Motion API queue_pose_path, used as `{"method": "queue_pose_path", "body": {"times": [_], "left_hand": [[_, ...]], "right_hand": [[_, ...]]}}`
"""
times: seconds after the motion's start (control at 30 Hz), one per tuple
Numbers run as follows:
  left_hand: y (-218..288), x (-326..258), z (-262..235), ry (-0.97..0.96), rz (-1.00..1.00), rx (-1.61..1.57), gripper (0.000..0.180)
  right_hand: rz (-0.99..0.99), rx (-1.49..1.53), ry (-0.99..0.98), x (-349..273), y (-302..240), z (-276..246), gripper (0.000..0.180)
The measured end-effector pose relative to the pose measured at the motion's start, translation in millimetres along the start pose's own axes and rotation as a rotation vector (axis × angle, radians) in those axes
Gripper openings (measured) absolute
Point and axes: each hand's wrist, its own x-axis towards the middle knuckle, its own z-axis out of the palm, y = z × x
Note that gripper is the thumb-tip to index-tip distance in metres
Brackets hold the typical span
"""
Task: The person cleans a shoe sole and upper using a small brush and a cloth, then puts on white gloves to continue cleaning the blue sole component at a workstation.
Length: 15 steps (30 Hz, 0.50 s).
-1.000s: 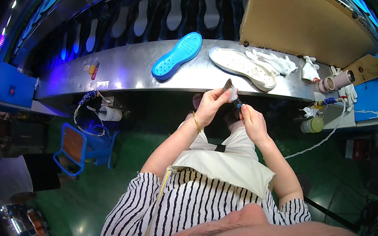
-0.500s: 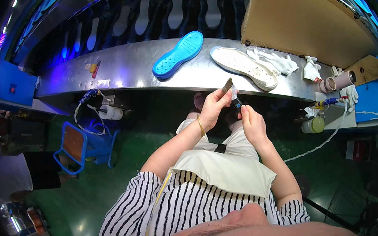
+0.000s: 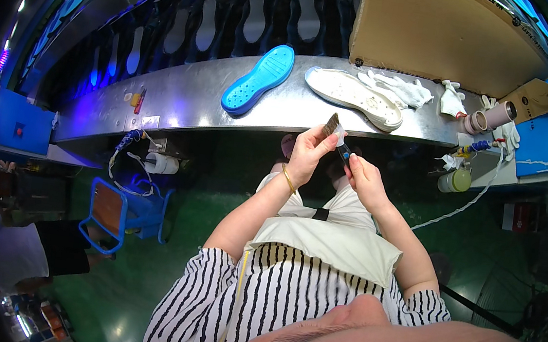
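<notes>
Steel table (image 3: 187, 99) lay ahead; I saw brush (image 3: 342, 149) slant away leftward, left hand (image 3: 308, 152) pinching it near bristles (image 3: 331, 122), right hand (image 3: 367, 181) gripping handle (image 3: 346, 155)

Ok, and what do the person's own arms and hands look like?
Both hands are bare, without gloves. A thin gold-coloured bangle circles the left wrist; none shows on the right. The sleeves are short and white with black, slightly wavy stripes.
</notes>
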Motion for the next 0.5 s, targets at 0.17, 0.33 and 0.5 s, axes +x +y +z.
{"method": "queue_pose_path", "body": {"times": [0.17, 0.33, 0.5], "left_hand": [[-5.8, 0.2, -3.8, -0.029, -0.034, -0.025, 0.029], [-19.1, 5.8, -13.1, -0.085, -0.101, -0.155, 0.031], [-13.4, 3.4, -13.6, 0.063, -0.357, -0.411, 0.033]], "right_hand": [[0.108, 0.075, -0.013, -2.5, -0.1, 1.1, 0.045], [0.039, 0.038, 0.037, 0.1, 1.1, 5.0, 0.044], [-0.005, -0.026, 0.096, 10.5, 3.2, -2.6, 0.043]]}}
